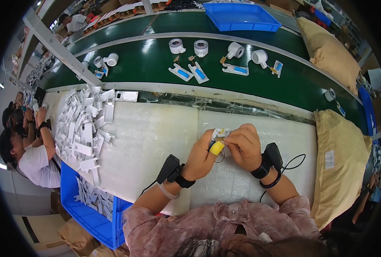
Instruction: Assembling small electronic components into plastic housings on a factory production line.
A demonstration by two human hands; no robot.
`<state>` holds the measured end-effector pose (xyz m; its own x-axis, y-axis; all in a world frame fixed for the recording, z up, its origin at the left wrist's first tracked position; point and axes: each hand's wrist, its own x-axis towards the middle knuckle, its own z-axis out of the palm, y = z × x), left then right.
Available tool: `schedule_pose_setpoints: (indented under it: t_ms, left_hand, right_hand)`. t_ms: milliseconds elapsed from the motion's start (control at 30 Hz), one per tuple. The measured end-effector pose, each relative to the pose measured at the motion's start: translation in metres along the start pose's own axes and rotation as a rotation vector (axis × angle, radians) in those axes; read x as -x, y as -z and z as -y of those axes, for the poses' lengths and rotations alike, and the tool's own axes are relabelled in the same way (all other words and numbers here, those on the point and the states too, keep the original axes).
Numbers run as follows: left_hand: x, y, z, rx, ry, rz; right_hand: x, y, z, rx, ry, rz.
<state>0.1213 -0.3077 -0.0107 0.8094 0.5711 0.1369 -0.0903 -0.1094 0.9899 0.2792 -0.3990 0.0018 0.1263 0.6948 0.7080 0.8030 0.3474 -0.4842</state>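
Note:
Over the padded table in front of me, my left hand (200,156) is closed around a small white part (219,132), mostly hidden by the fingers. At its thumb tip shows a bright yellow piece (217,148); I cannot tell whether it covers the thumb or belongs to the part. Thumb and fingers of my right hand (244,147) are pinched together against the part's right side, and what they grip is too small to make out. A thin dark wire hangs below the hands.
White plastic shells (85,124) are heaped at the left, above a blue bin (87,218) holding more. Beyond, a green conveyor (143,64) carries round white units wired to blue-celled handles (235,70). A blue tray (242,17) and brown sacks (342,162) stand farther around. People work at left.

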Motion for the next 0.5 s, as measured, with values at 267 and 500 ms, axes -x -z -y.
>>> schedule_pose_setpoints:
  t_ms: [267, 500]
  left_hand:
    - [0.002, -0.001, -0.0008, -0.043, 0.1, -0.036]
    - [0.0001, -0.0009, 0.0018, -0.079, -0.009, -0.086]
  right_hand:
    - [0.0016, -0.0033, 0.0013, 0.004, 0.003, -0.03]
    - [-0.0001, -0.0051, 0.0074, 0.01, -0.006, -0.005]
